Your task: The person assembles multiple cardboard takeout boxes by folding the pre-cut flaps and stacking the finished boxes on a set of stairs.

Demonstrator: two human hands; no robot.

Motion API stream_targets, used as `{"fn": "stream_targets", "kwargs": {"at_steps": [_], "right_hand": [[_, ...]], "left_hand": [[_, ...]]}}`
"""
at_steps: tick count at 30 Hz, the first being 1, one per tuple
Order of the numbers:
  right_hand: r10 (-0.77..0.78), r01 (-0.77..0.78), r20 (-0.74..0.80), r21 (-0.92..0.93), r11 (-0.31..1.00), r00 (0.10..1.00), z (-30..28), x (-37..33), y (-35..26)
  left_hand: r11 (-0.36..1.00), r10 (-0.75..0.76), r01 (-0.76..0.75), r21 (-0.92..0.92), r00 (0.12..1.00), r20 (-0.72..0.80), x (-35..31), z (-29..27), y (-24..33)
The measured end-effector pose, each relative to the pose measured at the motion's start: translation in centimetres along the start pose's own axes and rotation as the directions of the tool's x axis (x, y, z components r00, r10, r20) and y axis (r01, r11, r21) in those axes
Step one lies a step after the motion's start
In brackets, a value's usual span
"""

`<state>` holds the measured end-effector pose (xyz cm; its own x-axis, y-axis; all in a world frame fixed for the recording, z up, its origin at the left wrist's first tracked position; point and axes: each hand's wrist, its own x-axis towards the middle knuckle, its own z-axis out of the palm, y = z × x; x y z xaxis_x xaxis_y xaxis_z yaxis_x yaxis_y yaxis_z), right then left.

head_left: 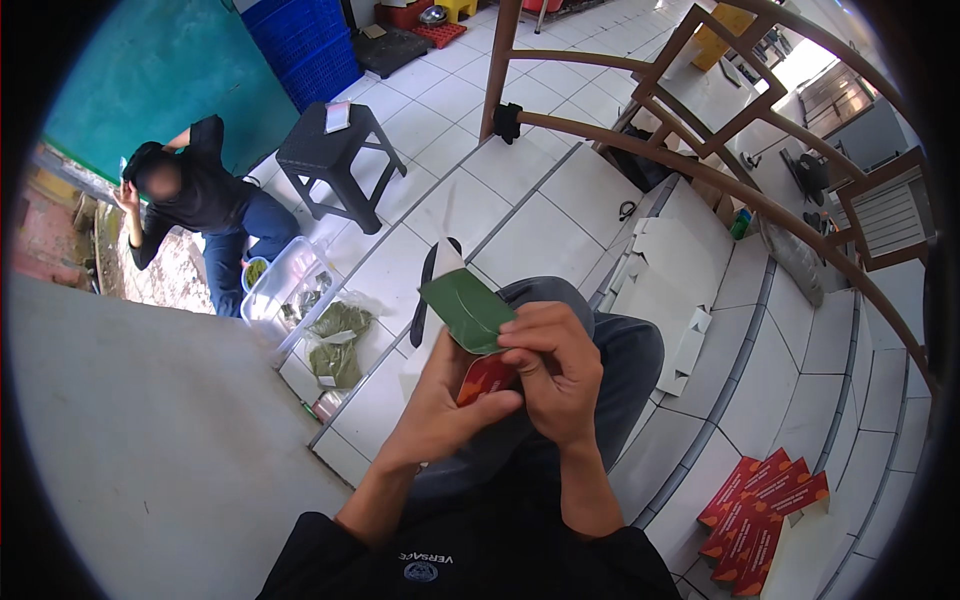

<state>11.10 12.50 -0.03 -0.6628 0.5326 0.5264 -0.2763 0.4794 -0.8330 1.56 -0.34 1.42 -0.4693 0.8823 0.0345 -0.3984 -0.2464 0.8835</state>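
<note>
A small folding carton point(466, 312) with a green panel and a red side is held up over my lap, between both hands. Wrapped around its lower red part is my left hand point(436, 408), with the thumb lying across the front. My right hand point(556, 368) pinches the right end of the green panel between thumb and fingers. A pale pointed flap stands up from the carton's far end. The inside of the carton is hidden.
Several red cartons point(752, 515) lie overlapped on the step at lower right. Flattened white card point(655, 290) lies right of my knee. Ahead left are a bag of green stuff point(340, 340), a clear plastic tub point(262, 312), a dark stool point(318, 152) and a seated person point(215, 195).
</note>
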Motion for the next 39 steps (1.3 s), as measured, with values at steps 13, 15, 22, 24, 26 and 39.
{"fn": "stream_targets", "kwargs": {"at_steps": [13,15,22,24,26,39], "right_hand": [[0.44,-0.432,-0.017,0.152,0.889,0.898,0.7,-2.6,-1.9],[0.48,-0.474,0.03,0.224,0.852,0.877,0.5,-2.1,-2.5],[0.491,-0.507,0.138,0.119,0.854,0.86,-0.7,-4.2,-2.5],[0.534,-0.557,0.159,0.222,0.8,0.83,-0.1,-4.2,-3.1],[0.57,-0.599,0.188,0.322,0.734,0.8,0.1,-4.5,-3.2],[0.517,-0.454,-0.227,0.278,0.846,0.825,-7.6,-4.4,-4.2]], "left_hand": [[0.728,0.432,-0.263,0.633,0.893,-0.126,0.3,1.2,-2.2],[0.856,0.376,-0.216,0.47,0.884,-0.277,0.1,1.6,-2.6],[0.908,0.311,-0.194,0.372,0.907,-0.286,1.4,2.3,-0.7],[0.932,0.308,-0.2,0.301,0.875,-0.374,2.1,3.1,0.0],[0.949,0.255,-0.165,0.269,0.904,-0.344,2.3,3.2,0.3],[0.616,-0.129,-0.305,0.726,0.87,0.475,4.4,0.7,-0.3]]}}
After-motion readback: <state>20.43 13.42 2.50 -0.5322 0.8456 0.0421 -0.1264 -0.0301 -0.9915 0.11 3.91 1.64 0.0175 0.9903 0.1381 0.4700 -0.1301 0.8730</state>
